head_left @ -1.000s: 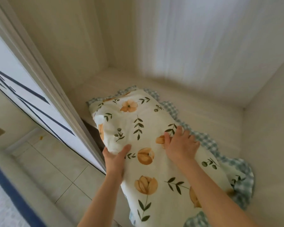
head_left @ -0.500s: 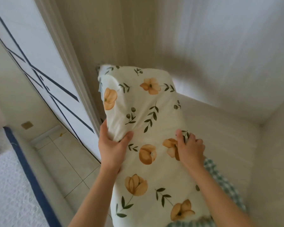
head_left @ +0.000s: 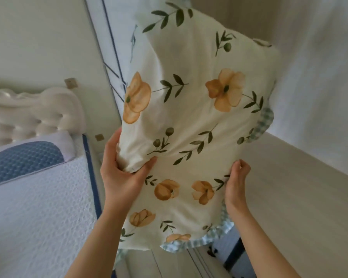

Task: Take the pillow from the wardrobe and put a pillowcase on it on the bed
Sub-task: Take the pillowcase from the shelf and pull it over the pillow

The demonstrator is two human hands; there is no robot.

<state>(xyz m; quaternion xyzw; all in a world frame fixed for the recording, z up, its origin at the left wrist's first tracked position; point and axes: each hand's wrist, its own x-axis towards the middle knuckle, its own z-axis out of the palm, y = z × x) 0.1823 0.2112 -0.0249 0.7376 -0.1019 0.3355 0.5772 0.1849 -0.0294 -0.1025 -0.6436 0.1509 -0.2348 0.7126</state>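
Observation:
A cream pillow (head_left: 191, 125) printed with orange flowers and green leaves, trimmed with a blue-checked frill, hangs upright in the air in front of the wardrobe. My left hand (head_left: 122, 169) grips its left edge, thumb pressed into the fabric. My right hand (head_left: 236, 185) holds its right edge lower down, fingers curled behind the cloth. The bed (head_left: 38, 207) with a white textured cover lies at the left. The wardrobe shelf (head_left: 297, 189) is at the right, below the pillow.
A white wardrobe door (head_left: 113, 57) with dark blue lines stands behind the pillow. A blue and white pillow (head_left: 24, 157) rests at the bed's head against a tufted white headboard (head_left: 28, 115). The wardrobe's pale inner wall (head_left: 319, 77) is on the right.
Both hands have lifted the flowered pillow off the wardrobe shelf and swung it up and out toward the left. The view has turned left, bringing the bed into sight.

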